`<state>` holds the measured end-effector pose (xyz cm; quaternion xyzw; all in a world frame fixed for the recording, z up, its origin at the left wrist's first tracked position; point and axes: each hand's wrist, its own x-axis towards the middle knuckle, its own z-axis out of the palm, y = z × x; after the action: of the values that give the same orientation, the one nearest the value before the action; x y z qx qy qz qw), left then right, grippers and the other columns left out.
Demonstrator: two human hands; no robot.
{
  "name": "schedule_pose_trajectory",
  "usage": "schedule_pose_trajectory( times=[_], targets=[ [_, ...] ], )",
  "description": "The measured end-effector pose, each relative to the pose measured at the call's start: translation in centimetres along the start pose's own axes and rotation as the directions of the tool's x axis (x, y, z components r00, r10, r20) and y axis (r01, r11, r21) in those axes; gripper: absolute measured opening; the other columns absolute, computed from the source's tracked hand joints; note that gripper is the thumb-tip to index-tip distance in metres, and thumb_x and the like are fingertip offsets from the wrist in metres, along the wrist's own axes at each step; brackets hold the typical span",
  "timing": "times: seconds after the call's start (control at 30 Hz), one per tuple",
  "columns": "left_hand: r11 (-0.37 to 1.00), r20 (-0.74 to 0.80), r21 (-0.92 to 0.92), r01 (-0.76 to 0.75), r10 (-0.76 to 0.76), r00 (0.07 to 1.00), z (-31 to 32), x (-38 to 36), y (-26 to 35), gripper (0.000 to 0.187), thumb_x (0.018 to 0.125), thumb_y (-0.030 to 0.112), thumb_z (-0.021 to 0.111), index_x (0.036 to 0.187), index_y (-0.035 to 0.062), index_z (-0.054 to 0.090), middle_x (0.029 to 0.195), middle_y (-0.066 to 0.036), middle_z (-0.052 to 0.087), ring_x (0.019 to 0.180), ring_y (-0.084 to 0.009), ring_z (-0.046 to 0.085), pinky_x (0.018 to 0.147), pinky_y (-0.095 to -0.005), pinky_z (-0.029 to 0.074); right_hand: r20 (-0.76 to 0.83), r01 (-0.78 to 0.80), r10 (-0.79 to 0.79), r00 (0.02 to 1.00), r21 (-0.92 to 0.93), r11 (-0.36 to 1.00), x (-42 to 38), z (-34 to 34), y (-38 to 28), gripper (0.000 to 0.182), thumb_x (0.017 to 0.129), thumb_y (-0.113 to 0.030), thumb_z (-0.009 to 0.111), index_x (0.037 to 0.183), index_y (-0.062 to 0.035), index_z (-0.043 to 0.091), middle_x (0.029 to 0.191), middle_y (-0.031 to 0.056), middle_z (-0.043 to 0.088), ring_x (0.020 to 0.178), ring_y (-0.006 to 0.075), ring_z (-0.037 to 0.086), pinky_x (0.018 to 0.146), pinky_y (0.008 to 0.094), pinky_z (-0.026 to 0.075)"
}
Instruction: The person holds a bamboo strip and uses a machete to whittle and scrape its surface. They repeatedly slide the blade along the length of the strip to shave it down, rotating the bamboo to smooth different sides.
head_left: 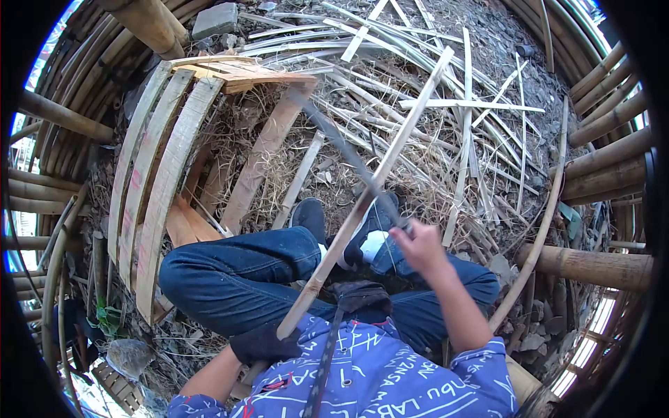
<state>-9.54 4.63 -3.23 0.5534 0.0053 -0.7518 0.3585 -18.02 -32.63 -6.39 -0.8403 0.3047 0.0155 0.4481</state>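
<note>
My left hand (263, 344), in a dark glove, is closed around the lower end of a long, pale bamboo strip (409, 134) near my waist. The strip slants up and away to the right, passing over my crossed legs. My bare right hand (421, 245) grips the handle of a long-bladed knife (339, 144). Its dark, motion-smeared blade points up to the left and overlaps the strip near the strip's middle.
A slatted wooden crate (174, 150) lies on its side at the left, next to my knee. Loose bamboo strips (468, 90) and shavings (425, 164) litter the ground ahead. Bamboo poles (592, 267) line both sides, and a grey block (214, 21) sits at the back left.
</note>
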Motion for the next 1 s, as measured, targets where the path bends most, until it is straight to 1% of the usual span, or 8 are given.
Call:
schedule_pose_trajectory(
  times=[0.3, 0.4, 0.53, 0.63, 0.7, 0.73, 0.87, 1.0],
  targets=[
    [0.986, -0.100, -0.165, 0.031, -0.048, 0.994, 1.0, -0.9, 3.8, 0.022, 0.086, 0.026, 0.068, 0.090, 0.0107, 0.054, 0.067, 0.006, 0.046, 0.059, -0.0043, 0.044, 0.052, -0.0209, 0.037, 0.326, 0.191, -0.224, 0.918, 0.130, 0.973, -5.2, 8.6, -4.8, 0.050, 0.086, -0.046, 0.066, 0.075, 0.0025, 0.059, 0.061, 0.0204, 0.060, 0.059, 0.0364, 0.064, 0.056, 0.0441, 0.050],
    [0.922, 0.131, -0.325, 0.210, -0.176, 0.976, -1.0, 0.1, 2.9, 0.021, 0.088, 0.028, 0.065, 0.093, 0.0110, 0.054, 0.066, 0.006, 0.044, 0.056, -0.0051, 0.043, 0.050, -0.0210, 0.036, 0.402, -0.176, -0.040, 0.915, 0.487, 0.856, -5.7, 10.1, -3.9, 0.042, 0.091, -0.034, 0.065, 0.072, 0.0020, 0.055, 0.052, 0.0083, 0.052, 0.046, 0.0157, 0.054, 0.044, 0.0344, 0.042],
    [0.824, 0.432, -0.394, 0.407, -0.224, 0.873, -2.3, 1.5, 0.9, 0.022, 0.091, 0.030, 0.062, 0.097, 0.0114, 0.053, 0.065, 0.006, 0.042, 0.052, -0.0062, 0.041, 0.046, -0.0212, 0.034, 0.547, -0.480, 0.131, 0.827, 0.564, 0.672, -6.2, 9.7, -3.9, 0.037, 0.093, -0.033, 0.063, 0.073, -0.0039, 0.052, 0.053, 0.0018, 0.053, 0.038, 0.0091, 0.048, 0.035, 0.0258, 0.035],
    [0.880, 0.261, -0.400, 0.256, -0.159, 0.952, 0.4, -0.1, 1.8, 0.034, 0.094, 0.044, 0.054, 0.099, 0.0106, 0.056, 0.061, 0.006, 0.042, 0.051, -0.0066, 0.042, 0.046, -0.0221, 0.035, 0.549, -0.488, 0.173, 0.818, 0.502, 0.714, -6.7, 9.5, -3.7, 0.032, 0.095, -0.031, 0.059, 0.077, -0.0052, 0.052, 0.055, 0.0011, 0.052, 0.039, 0.0098, 0.048, 0.035, 0.0249, 0.037],
    [0.953, -0.071, -0.228, 0.198, -0.219, 0.973, 1.8, -1.2, 3.7, 0.037, 0.093, 0.045, 0.054, 0.095, 0.0090, 0.060, 0.064, 0.003, 0.050, 0.053, -0.0079, 0.047, 0.047, -0.0240, 0.038, 0.542, -0.496, 0.180, 0.821, 0.521, 0.695, -6.9, 8.9, -3.9, 0.035, 0.092, -0.032, 0.065, 0.075, -0.0039, 0.053, 0.054, 0.0016, 0.053, 0.039, 0.0092, 0.049, 0.036, 0.0262, 0.037],
    [0.979, -0.277, 0.095, 0.178, -0.146, 0.950, 2.0, -1.9, 4.3, 0.039, 0.093, 0.045, 0.054, 0.087, 0.0069, 0.062, 0.067, 0.000, 0.056, 0.054, -0.0098, 0.051, 0.048, -0.0262, 0.040, 0.517, -0.454, 0.154, 0.842, 0.523, 0.722, -7.1, 8.8, -3.7, 0.033, 0.091, -0.031, 0.065, 0.076, -0.0038, 0.053, 0.054, 0.0014, 0.053, 0.039, 0.0089, 0.049, 0.036, 0.0260, 0.037],
    [0.804, -0.326, 0.595, 0.010, 0.230, 0.917, 0.3, -4.3, 1.2, 0.039, 0.094, 0.040, 0.054, 0.090, 0.0030, 0.065, 0.073, -0.006, 0.066, 0.062, -0.0174, 0.064, 0.053, -0.0326, 0.049, 0.491, -0.421, 0.142, 0.859, 0.521, 0.742, -7.2, 8.3, -3.3, 0.029, 0.090, -0.027, 0.067, 0.078, -0.0036, 0.056, 0.052, 0.0006, 0.052, 0.039, 0.0080, 0.048, 0.036, 0.0251, 0.037],
    [0.972, -0.564, 0.048, 0.230, -0.164, 0.809, 0.3, -7.5, 4.1, 0.043, 0.093, 0.042, 0.054, 0.086, 0.0019, 0.068, 0.068, -0.008, 0.066, 0.060, -0.0191, 0.066, 0.054, -0.0329, 0.049, 0.502, -0.433, 0.148, 0.852, 0.519, 0.737, -6.2, 8.2, -3.7, 0.029, 0.093, -0.028, 0.063, 0.078, -0.0046, 0.054, 0.052, 0.0005, 0.051, 0.039, 0.0082, 0.046, 0.036, 0.0253, 0.036]
  ],
)
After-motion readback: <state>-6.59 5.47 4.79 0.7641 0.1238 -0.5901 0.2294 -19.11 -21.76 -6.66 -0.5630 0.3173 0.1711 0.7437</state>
